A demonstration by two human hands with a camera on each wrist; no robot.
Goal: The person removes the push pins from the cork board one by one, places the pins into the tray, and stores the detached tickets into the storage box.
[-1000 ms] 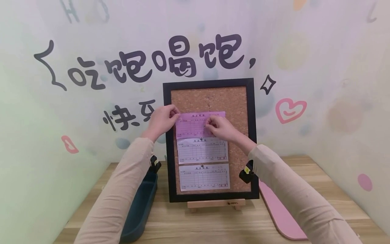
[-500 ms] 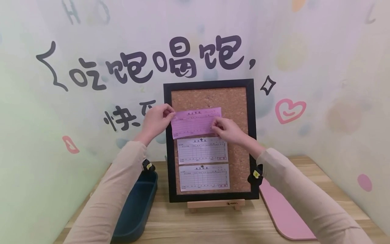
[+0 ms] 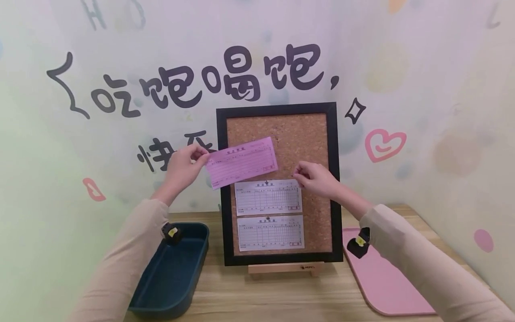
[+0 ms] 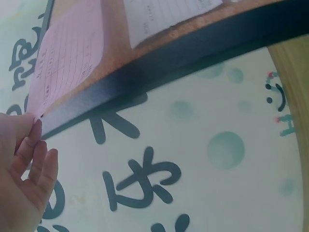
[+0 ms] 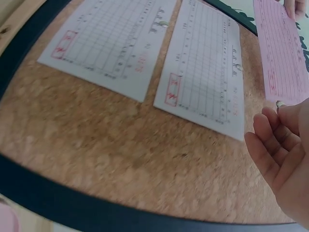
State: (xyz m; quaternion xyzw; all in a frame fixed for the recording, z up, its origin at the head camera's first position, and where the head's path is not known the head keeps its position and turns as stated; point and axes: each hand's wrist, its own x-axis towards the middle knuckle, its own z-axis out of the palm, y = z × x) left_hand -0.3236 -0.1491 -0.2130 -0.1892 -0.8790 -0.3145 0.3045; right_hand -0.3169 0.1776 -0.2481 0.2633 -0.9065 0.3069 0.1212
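Note:
My left hand (image 3: 183,169) pinches the upper left corner of a pink receipt slip (image 3: 243,162). The slip is tilted, its right end higher, and overlaps the left frame edge of a cork board (image 3: 307,138). In the right wrist view a small push pin (image 5: 279,104) sits between the thumb and index finger of my right hand (image 3: 318,180), point direction unclear. That hand is near the board's right side, apart from the pink slip. Below, an upper white receipt (image 3: 265,199) and a lower white receipt (image 3: 269,233) are pinned to the cork, one above the other.
The black-framed board leans on a small wooden easel (image 3: 283,268) on a wooden table (image 3: 237,297). A dark blue tray (image 3: 173,308) stands on the left, partly behind my sleeve. On the right lies a pink board (image 3: 382,286). A lettered wall rises behind.
The pink slip has come away from above the white receipts, moving left and tilting in my left hand. My right hand has moved right and slightly down, away from the slip.

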